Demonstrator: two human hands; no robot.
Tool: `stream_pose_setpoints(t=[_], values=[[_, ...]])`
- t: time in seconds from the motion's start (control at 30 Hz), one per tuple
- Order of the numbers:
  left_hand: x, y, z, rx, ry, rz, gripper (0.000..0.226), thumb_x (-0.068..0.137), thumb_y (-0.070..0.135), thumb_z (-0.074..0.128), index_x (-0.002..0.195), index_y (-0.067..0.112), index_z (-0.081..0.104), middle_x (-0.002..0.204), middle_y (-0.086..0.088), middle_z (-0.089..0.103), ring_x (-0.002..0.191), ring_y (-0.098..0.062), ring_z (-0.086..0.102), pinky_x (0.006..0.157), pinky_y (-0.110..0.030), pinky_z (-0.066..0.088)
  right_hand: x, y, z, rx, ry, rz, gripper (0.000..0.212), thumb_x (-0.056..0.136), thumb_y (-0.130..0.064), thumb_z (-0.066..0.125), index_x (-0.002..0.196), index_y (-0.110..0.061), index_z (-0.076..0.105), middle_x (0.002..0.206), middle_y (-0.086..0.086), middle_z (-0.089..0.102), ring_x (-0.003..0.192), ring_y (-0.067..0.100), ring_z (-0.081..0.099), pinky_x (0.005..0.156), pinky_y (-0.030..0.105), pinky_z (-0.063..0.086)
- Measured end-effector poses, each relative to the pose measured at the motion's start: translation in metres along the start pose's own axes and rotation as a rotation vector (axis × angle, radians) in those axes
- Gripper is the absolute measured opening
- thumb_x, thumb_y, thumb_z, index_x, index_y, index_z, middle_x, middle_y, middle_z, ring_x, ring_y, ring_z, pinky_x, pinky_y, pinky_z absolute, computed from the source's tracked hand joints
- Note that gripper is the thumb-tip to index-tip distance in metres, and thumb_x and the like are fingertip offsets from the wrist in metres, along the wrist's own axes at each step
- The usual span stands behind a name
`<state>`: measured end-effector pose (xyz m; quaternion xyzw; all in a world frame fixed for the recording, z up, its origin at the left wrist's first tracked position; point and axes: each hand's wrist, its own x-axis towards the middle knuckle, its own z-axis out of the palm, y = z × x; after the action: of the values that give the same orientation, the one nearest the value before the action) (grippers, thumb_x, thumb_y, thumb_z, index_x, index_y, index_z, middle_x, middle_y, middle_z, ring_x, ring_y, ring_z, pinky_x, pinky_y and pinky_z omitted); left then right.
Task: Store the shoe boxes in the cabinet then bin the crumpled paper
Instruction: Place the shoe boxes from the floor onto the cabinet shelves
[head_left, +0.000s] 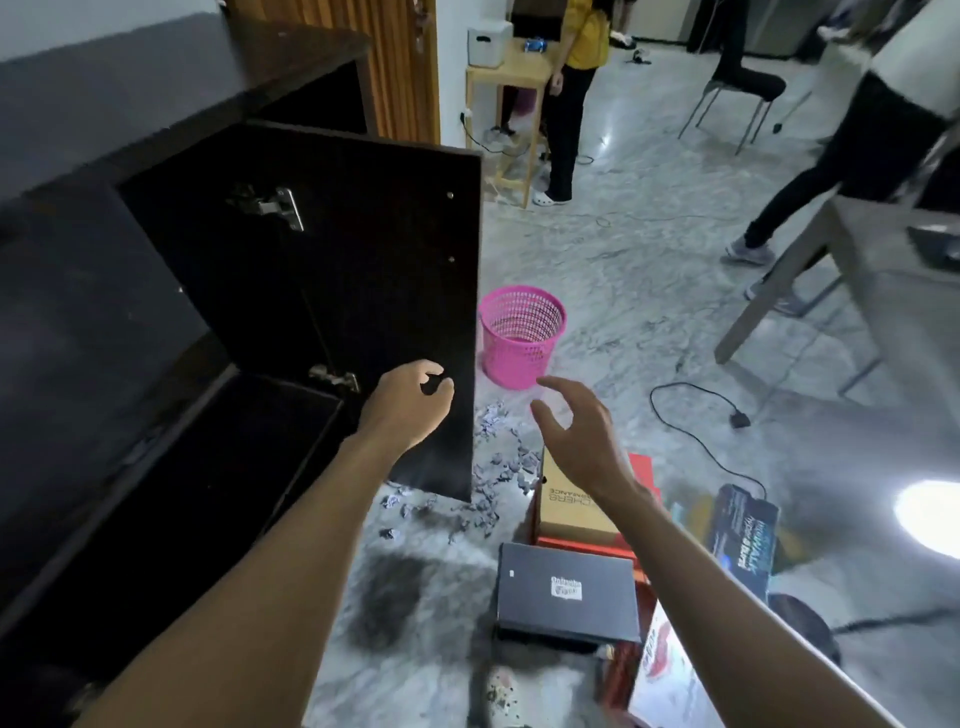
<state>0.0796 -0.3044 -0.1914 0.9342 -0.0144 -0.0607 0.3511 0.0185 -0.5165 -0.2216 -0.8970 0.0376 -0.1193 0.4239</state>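
1. Left hand is curled beside the open cabinet door edge; contact cannot be told.
2. Right hand is spread, empty, above shoe boxes on the floor.
3. Crumpled paper is scattered near the pink bin, partly hidden by the door.
4. Cabinet interior is too dark to read.

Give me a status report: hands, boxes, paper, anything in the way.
Left hand and right hand both open, empty. Cabinet door open; shoe boxes on floor. Crumpled paper scattered near pink bin. Cable lies nearby.

Pink mesh bin; dark brown cabinet door; black shoe box; grey-veined, possibly marble, floor.
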Motion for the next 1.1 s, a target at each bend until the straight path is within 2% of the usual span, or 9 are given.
stream_pose_setpoints(t=[0.2, 0.37, 0.47, 0.57, 0.63, 0.73, 0.9, 1.0, 1.1], values=[[-0.033, 0.000, 0.086, -0.142, -0.115, 0.021, 0.006, 0.092, 0.028, 0.058, 0.091, 0.027, 0.064, 0.083, 0.006, 0.059, 0.080, -0.012, 0.055, 0.069, -0.022, 0.045, -0.060, 0.075, -0.019, -0.051, -0.019, 0.231, 0.030, 0.096, -0.032, 0.060, 0.126, -0.029, 0.063, 0.132, -0.008, 0.061, 0.125, 0.012, 0.053, 0.094, 0.025, 0.039], [-0.036, -0.028, 0.196, -0.172, -0.243, -0.081, 0.033, 0.091, 0.034, 0.060, 0.119, 0.019, 0.066, 0.108, -0.002, 0.067, 0.102, -0.018, 0.063, 0.086, -0.028, 0.048, -0.094, 0.170, -0.007, -0.092, -0.033, 0.381, 0.033, 0.097, -0.036, 0.057, 0.129, -0.029, 0.061, 0.136, -0.003, 0.059, 0.128, 0.016, 0.051, 0.095, 0.029, 0.040], [-0.037, -0.062, 0.277, -0.150, -0.292, -0.147, 0.041, 0.091, 0.039, 0.060, 0.127, 0.020, 0.061, 0.115, -0.004, 0.066, 0.098, -0.020, 0.064, 0.086, -0.033, 0.053, -0.113, 0.244, 0.020, -0.084, -0.069, 0.499, 0.036, 0.096, -0.034, 0.057, 0.131, -0.028, 0.060, 0.136, 0.001, 0.060, 0.125, 0.021, 0.055, 0.100, 0.035, 0.045], [-0.039, -0.109, 0.356, -0.108, -0.291, -0.199, 0.050, 0.092, 0.041, 0.059, 0.137, 0.023, 0.052, 0.125, -0.004, 0.060, 0.080, -0.012, 0.061, 0.073, -0.025, 0.048, -0.139, 0.322, 0.058, -0.086, -0.076, 0.554, 0.037, 0.095, -0.031, 0.057, 0.130, -0.019, 0.061, 0.130, 0.005, 0.065, 0.119, 0.022, 0.060, 0.097, 0.031, 0.045], [-0.036, -0.147, 0.408, -0.105, -0.293, -0.212, 0.057, 0.091, 0.043, 0.058, 0.143, 0.024, 0.044, 0.142, -0.006, 0.050, 0.102, -0.018, 0.062, 0.087, -0.028, 0.047, -0.156, 0.373, 0.089, -0.086, -0.095, 0.622, 0.042, 0.094, -0.034, 0.058, 0.133, -0.018, 0.059, 0.133, 0.005, 0.063, 0.123, 0.023, 0.057, 0.101, 0.032, 0.042], [-0.030, -0.206, 0.476, -0.066, -0.277, -0.226, 0.066, 0.091, 0.046, 0.056, 0.150, 0.026, 0.031, 0.152, -0.008, 0.037, 0.132, -0.029, 0.045, 0.105, -0.037, 0.040, -0.177, 0.448, 0.136, -0.112, -0.104, 0.719, 0.056, 0.090, -0.043, 0.059, 0.139, -0.016, 0.053, 0.140, 0.012, 0.056, 0.126, 0.029, 0.053, 0.107, 0.041, 0.042], [-0.021, -0.295, 0.550, 0.026, -0.135, -0.239, 0.081, 0.089, 0.055, 0.055, 0.154, 0.024, 0.017, 0.157, -0.005, 0.027, 0.142, -0.030, 0.029, 0.110, -0.045, 0.034, -0.201, 0.540, 0.196, -0.327, 0.051, 0.768, 0.083, 0.081, -0.064, 0.057, 0.149, -0.021, 0.036, 0.148, 0.017, 0.042, 0.139, 0.036, 0.037, 0.113, 0.053, 0.034], [-0.006, -0.336, 0.574, -0.087, -0.101, -0.223, 0.073, 0.086, 0.058, 0.057, 0.147, 0.024, 0.034, 0.143, -0.005, 0.049, 0.127, -0.029, 0.050, 0.101, -0.043, 0.046, -0.208, 0.575, 0.219, -0.263, 0.117, 0.764, 0.086, 0.076, -0.071, 0.056, 0.145, -0.026, 0.032, 0.145, 0.014, 0.043, 0.131, 0.038, 0.045, 0.106, 0.055, 0.041], [0.001, -0.367, 0.585, -0.276, -0.111, -0.097, 0.040, 0.088, 0.055, 0.059, 0.117, 0.028, 0.059, 0.112, 0.003, 0.066, 0.098, -0.019, 0.064, 0.080, -0.034, 0.053, -0.212, 0.595, 0.230, -0.207, 0.305, 0.668, 0.074, 0.078, -0.066, 0.057, 0.138, -0.025, 0.041, 0.135, 0.006, 0.055, 0.119, 0.031, 0.056, 0.096, 0.042, 0.046]])
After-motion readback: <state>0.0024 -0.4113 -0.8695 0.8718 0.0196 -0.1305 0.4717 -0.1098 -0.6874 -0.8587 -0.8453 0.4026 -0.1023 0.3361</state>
